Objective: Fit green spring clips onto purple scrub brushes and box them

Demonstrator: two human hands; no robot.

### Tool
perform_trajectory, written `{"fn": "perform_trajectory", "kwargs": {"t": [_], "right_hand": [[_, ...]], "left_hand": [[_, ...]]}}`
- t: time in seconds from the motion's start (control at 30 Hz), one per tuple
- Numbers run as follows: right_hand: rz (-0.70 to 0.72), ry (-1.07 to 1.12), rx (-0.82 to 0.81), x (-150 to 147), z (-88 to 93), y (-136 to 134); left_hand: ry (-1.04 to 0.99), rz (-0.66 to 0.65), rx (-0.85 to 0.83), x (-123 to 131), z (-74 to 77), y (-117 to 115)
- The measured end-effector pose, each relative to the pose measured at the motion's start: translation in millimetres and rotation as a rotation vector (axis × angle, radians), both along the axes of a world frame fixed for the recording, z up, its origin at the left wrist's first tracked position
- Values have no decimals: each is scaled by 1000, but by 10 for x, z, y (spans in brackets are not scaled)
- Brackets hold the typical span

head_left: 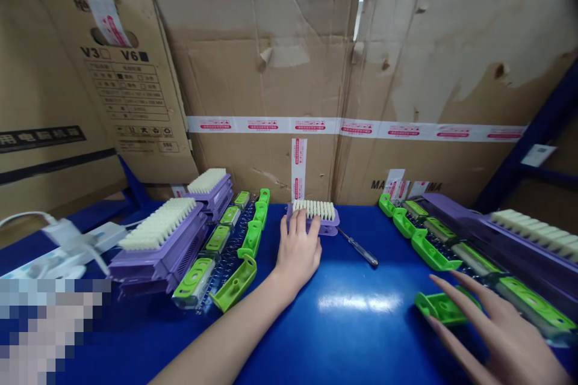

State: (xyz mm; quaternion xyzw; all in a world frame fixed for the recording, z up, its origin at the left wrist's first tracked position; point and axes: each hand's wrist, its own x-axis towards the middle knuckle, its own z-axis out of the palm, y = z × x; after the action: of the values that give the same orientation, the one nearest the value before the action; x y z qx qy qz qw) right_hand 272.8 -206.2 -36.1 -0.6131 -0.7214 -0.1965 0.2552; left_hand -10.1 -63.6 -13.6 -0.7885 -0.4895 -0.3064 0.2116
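Note:
My left hand [298, 249] reaches forward across the blue table [343, 325], its fingers curled onto a small purple brush [315, 216] with white bristles that lies near the cardboard wall. My right hand [497, 331] is at the lower right, fingers stretched out and apart, fingertips just touching or hovering at a loose green plastic part [440, 307]. Nothing is gripped in the right hand.
Stacked purple brushes [162, 240] and a row of green parts [239, 240] lie at the left. More green parts [428, 240] and purple brushes [524, 234] run along the right. A screwdriver [359, 246] lies mid-table. Cardboard boxes [316, 72] wall the back. A white device [72, 240] sits far left.

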Motion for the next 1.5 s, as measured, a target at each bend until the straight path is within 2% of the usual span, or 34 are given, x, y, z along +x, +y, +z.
{"fn": "perform_trajectory", "kwargs": {"t": [0.1, 0.2, 0.37, 0.43, 0.5, 0.57, 0.67, 0.77, 0.93, 1.07, 1.27, 1.4, 1.5], "right_hand": [[167, -33, -71, -35, 40, 127], [293, 86, -177, -168, 163, 256], [239, 486, -289, -598, 512, 555], [254, 661, -327, -780, 642, 735], [269, 839, -368, -940, 732, 933], [242, 968, -389, -1076, 761, 1123], [243, 1020, -396, -1230, 683, 1342], [222, 879, -314, -1294, 522, 1469], [48, 637, -240, -1150, 333, 1601], [-94, 597, -205, -962, 297, 1734], [-98, 644, -114, -877, 219, 1920], [20, 685, 16, -912, 166, 1948], [93, 710, 67, -950, 176, 1913]], "left_hand": [[4, 0, 8, -1, 0, 0], [0, -35, 9, -11, 17, -13], [-11, -319, 4, -34, 65, -61], [-9, -388, 21, -33, 69, -63], [-27, -360, 32, -26, 58, -48], [-58, -256, 15, -13, 35, -24], [-79, -85, -34, 9, -6, 9], [-71, 11, -46, 26, -14, 42], [3, 35, -18, 42, 52, 222], [20, 62, -104, 87, 95, 429], [62, 117, -142, 200, 263, 529], [127, 112, -219, 217, 405, 556], [103, 107, -337, 208, 450, 586]]}}
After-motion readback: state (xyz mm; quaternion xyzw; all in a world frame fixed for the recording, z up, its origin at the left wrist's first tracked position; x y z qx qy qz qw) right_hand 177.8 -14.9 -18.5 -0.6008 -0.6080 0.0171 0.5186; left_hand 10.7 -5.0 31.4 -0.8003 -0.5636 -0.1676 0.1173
